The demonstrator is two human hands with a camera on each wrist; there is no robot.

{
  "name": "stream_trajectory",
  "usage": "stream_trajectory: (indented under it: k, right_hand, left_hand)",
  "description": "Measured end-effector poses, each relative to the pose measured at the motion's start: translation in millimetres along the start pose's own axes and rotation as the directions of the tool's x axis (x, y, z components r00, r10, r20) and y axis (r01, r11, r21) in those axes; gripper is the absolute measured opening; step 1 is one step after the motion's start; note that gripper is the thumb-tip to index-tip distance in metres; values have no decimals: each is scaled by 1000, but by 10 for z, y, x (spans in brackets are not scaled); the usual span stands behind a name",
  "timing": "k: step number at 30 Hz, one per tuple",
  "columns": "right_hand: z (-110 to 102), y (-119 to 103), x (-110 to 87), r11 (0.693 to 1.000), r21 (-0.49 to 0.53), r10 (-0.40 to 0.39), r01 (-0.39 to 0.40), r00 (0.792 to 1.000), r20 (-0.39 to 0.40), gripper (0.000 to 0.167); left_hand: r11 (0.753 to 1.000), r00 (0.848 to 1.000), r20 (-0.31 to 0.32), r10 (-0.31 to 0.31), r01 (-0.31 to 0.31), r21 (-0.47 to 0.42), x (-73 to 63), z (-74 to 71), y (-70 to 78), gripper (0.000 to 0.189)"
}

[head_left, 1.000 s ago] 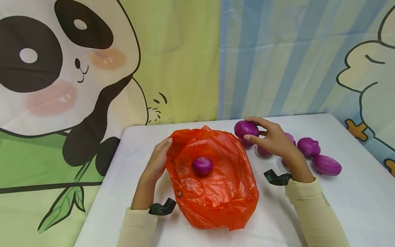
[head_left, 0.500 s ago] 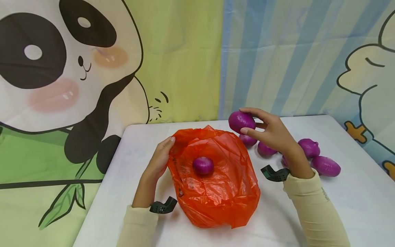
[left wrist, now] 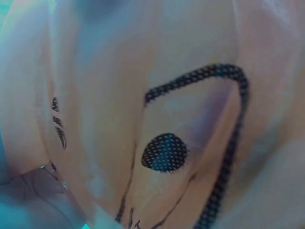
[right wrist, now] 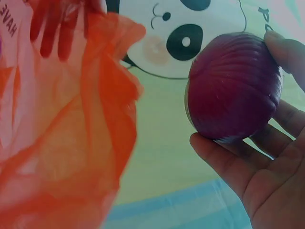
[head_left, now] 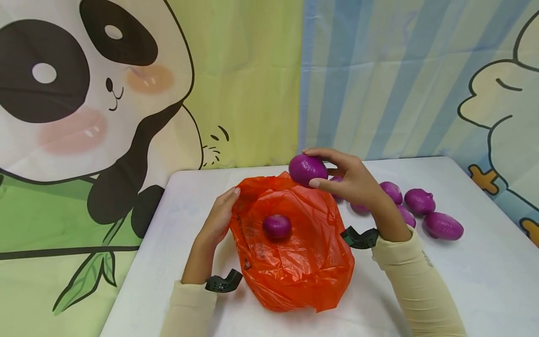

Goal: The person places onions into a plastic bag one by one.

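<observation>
An orange-red plastic bag (head_left: pixel 307 267) lies spread wide at its mouth, with one purple onion (head_left: pixel 277 226) inside. My left hand (head_left: pixel 220 216) grips the bag's left rim, thumb at the edge. Through the thin film its fingers (right wrist: pixel 62 28) show in the right wrist view. Over the bag's far right rim, my right hand (head_left: pixel 351 180) holds a second purple onion (head_left: pixel 308 170) between thumb and fingers. That onion (right wrist: pixel 236 88) is large and glossy in the right wrist view. The bag's film (left wrist: pixel 190 114) with black print fills the left wrist view.
Several more purple onions, among them a long one (head_left: pixel 443 226) and a round one (head_left: pixel 419 201), lie on the white table (head_left: pixel 484 281) at the right. Two are partly covered by my right hand. A printed curtain (head_left: pixel 244 84) hangs behind the table.
My right hand has lifted the onion from beside the others and carried it left to the bag's far rim. My left hand keeps its grip on the bag.
</observation>
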State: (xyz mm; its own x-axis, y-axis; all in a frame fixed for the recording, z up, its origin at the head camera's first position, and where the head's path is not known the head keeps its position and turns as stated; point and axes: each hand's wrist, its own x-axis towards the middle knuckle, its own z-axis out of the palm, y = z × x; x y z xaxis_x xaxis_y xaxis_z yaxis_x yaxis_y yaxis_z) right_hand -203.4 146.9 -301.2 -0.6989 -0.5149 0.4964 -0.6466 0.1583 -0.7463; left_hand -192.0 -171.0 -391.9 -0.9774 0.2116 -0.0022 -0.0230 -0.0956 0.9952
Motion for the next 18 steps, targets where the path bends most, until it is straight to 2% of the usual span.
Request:
stream_trajectory:
  k: [7, 12, 14, 18]
  right_hand:
    - [158, 41, 35, 999, 43, -36, 33, 996, 84, 55]
    - [251, 73, 60, 994, 85, -86, 74, 985, 149, 54]
    - [285, 83, 62, 992, 110, -84, 65, 981, 174, 53]
    - [352, 124, 51, 989, 151, -33, -2, 972, 232, 51]
  left_hand:
    - [1000, 1000, -3, -5, 5, -3, 4, 3, 0, 48]
    - [1000, 1000, -3, -4, 4, -1, 1, 1, 4, 48]
    - [1000, 1000, -3, -4, 4, 3, 0, 0, 7, 48]
    - [1000, 1000, -7, -1, 1, 7, -1, -1, 11, 48]
